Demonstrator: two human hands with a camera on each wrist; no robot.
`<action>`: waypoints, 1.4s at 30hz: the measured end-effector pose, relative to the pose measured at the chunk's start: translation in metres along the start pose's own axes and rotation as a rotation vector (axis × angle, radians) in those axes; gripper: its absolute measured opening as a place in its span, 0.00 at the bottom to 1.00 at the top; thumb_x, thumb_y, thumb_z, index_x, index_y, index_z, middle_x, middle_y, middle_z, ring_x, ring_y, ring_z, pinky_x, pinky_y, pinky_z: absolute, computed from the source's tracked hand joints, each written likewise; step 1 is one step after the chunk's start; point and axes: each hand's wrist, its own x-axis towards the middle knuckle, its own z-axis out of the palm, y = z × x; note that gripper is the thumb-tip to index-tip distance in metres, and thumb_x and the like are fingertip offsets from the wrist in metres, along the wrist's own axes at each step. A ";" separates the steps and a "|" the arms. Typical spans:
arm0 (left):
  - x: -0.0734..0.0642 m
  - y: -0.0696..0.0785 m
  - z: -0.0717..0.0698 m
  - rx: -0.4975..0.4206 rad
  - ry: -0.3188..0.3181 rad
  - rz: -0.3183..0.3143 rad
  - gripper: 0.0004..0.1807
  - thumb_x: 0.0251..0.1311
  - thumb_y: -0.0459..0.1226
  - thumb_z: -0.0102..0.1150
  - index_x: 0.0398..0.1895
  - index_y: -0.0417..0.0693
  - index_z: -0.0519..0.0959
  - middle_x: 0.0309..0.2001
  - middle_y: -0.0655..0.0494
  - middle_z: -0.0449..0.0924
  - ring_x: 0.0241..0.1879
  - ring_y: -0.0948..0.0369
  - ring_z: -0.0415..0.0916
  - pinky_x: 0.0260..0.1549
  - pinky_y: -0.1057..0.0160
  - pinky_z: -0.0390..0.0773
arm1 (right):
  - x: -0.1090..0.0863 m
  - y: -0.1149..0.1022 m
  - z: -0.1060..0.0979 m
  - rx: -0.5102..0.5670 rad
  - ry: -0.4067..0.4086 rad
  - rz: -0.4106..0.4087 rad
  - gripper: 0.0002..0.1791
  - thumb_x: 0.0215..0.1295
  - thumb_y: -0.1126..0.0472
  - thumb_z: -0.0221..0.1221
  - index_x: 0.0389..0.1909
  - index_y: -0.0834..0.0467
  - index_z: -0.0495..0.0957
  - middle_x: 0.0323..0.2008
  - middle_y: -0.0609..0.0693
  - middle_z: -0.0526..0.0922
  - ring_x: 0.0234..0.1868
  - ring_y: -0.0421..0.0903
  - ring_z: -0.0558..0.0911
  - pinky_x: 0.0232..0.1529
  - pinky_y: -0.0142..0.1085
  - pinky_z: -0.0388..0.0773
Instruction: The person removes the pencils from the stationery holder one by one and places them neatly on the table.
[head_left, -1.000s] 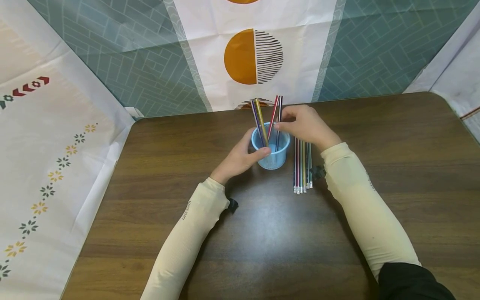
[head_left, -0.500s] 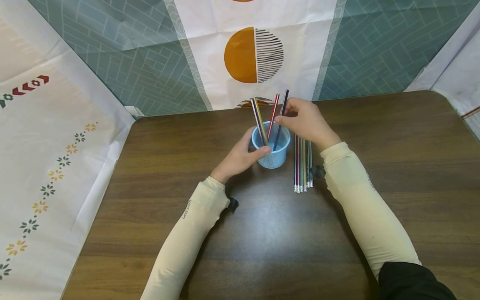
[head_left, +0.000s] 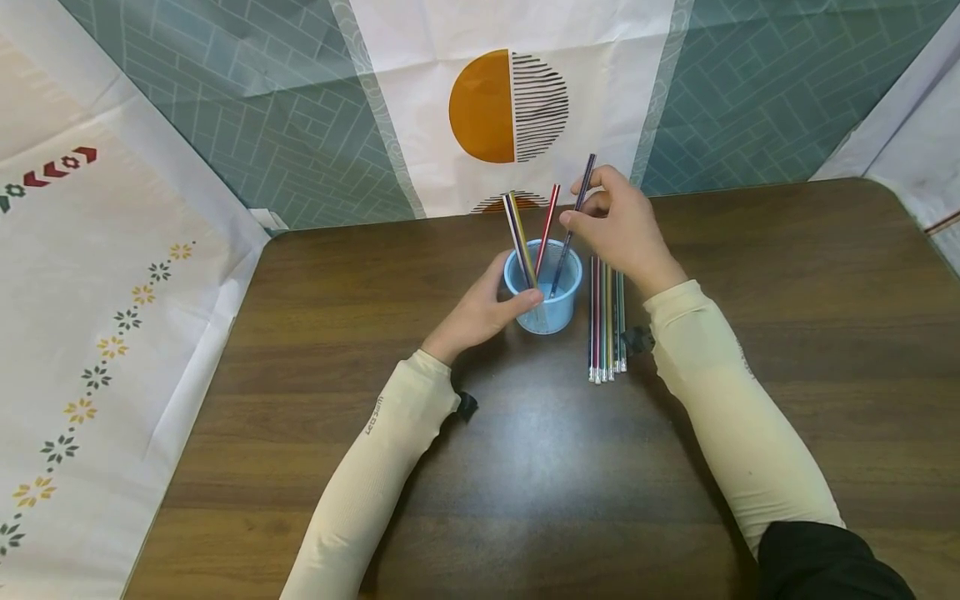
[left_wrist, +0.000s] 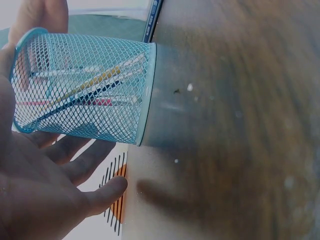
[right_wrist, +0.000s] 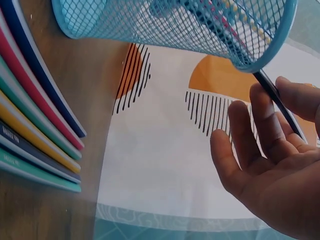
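A light-blue mesh pencil cup stands on the table. My left hand grips its left side, thumb at the near rim; the left wrist view shows the fingers beside the mesh. Above the rim's right side, my right hand pinches a dark pencil between thumb and fingertips. That pencil leans right, its lower end inside the cup; in the right wrist view its shaft passes over the rim. Also in the cup lean a red pencil, a yellow pencil and a dark one beside it.
Right of the cup, several pencils lie side by side in a row, silver ends toward the near edge. The brown wooden table meets a patterned cloth at its far edge. Another cloth hangs at left.
My right hand has moved up and to the right, and the dark pencil it pinches has risen and tilted further right. My left hand has stayed on the cup.
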 end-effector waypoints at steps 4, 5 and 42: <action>0.000 -0.001 0.000 -0.001 0.006 0.009 0.41 0.67 0.48 0.63 0.77 0.47 0.55 0.65 0.51 0.69 0.62 0.56 0.67 0.63 0.49 0.67 | 0.000 0.000 -0.003 0.013 0.032 -0.029 0.22 0.71 0.58 0.63 0.62 0.57 0.71 0.34 0.60 0.83 0.33 0.50 0.73 0.34 0.40 0.66; 0.000 -0.001 0.000 -0.003 0.007 0.012 0.41 0.67 0.48 0.63 0.77 0.47 0.55 0.65 0.51 0.69 0.62 0.56 0.67 0.63 0.49 0.67 | -0.001 0.000 -0.004 0.015 0.037 -0.033 0.24 0.71 0.58 0.63 0.64 0.56 0.70 0.33 0.60 0.83 0.33 0.50 0.73 0.34 0.39 0.66; 0.001 -0.002 0.000 0.012 0.010 -0.008 0.41 0.67 0.48 0.63 0.77 0.51 0.55 0.65 0.51 0.69 0.63 0.56 0.66 0.65 0.48 0.65 | 0.004 0.006 -0.019 0.214 0.061 0.026 0.38 0.73 0.61 0.58 0.79 0.46 0.53 0.30 0.49 0.84 0.34 0.45 0.80 0.40 0.38 0.71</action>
